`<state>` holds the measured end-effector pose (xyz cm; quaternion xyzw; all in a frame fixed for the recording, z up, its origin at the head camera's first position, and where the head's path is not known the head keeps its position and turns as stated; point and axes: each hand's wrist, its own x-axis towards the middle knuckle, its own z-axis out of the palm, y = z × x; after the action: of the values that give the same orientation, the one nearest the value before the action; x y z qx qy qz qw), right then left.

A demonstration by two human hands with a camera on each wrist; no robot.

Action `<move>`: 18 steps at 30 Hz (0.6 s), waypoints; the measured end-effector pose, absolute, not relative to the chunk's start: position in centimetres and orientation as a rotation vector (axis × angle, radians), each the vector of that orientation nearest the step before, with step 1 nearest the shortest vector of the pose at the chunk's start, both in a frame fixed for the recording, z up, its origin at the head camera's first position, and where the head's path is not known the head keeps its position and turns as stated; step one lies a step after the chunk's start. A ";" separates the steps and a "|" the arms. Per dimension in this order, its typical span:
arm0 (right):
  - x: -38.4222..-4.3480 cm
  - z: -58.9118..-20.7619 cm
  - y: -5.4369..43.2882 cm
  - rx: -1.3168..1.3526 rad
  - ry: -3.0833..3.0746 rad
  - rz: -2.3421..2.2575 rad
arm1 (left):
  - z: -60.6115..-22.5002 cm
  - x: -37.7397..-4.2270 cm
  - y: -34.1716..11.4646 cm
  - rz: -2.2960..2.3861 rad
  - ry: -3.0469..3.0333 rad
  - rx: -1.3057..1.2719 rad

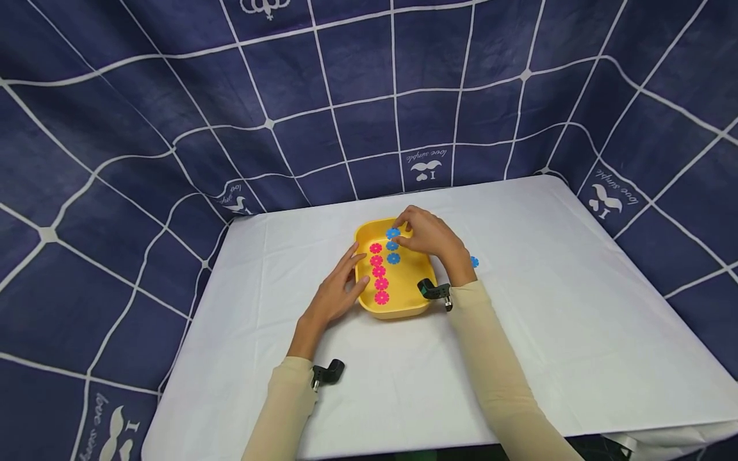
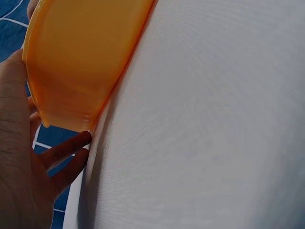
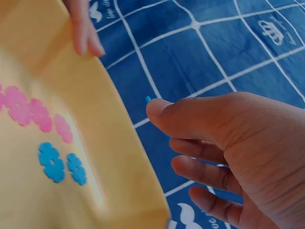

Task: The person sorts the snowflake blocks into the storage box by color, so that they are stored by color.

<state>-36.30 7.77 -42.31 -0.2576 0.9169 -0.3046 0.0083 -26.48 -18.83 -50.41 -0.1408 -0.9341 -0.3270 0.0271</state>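
Observation:
A yellow plastic tray (image 1: 406, 282) lies on the white table. Inside it, pink flower-shaped pieces (image 1: 378, 271) form a column on the left, with two blue flower pieces (image 1: 393, 258) beside them. My left hand (image 1: 334, 294) holds the tray's left side, thumb and a finger over the rim and other fingers along the outer wall. Above the far part of the tray, my right hand (image 1: 429, 234) pinches another blue flower piece (image 1: 393, 234). Only a sliver of that held piece (image 3: 148, 98) shows past the thumb in the right wrist view.
Another blue flower piece (image 1: 475, 262) lies on the white tablecloth (image 1: 553, 307), right of the tray and partly behind the right wrist. A dark blue curtain (image 1: 357, 115) with white grid lines surrounds the table at the back and sides.

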 end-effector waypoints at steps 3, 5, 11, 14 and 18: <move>-36.4 -42.8 7.1 -0.813 2.855 -0.924 | -50.5 -26.5 -18.8 -1.011 -2.882 -0.438; -36.5 -43.1 6.5 -0.824 2.844 -0.899 | -50.6 -26.5 -18.9 -1.014 -2.883 -0.438; -36.6 -43.6 5.4 -0.842 2.818 -0.846 | -50.5 -26.5 -19.1 -1.010 -2.887 -0.442; -36.6 -43.8 5.1 -0.819 2.815 -0.820 | -50.5 -26.5 -19.2 -1.012 -2.881 -0.455; -36.6 -43.9 4.9 -0.792 2.812 -0.787 | -50.6 -26.7 -19.2 -1.024 -2.871 -0.473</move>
<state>-36.62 4.92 -43.93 -0.2612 0.9279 -0.2597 0.0578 -26.66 -19.18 -50.57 -0.1532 -0.9304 -0.3318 0.0285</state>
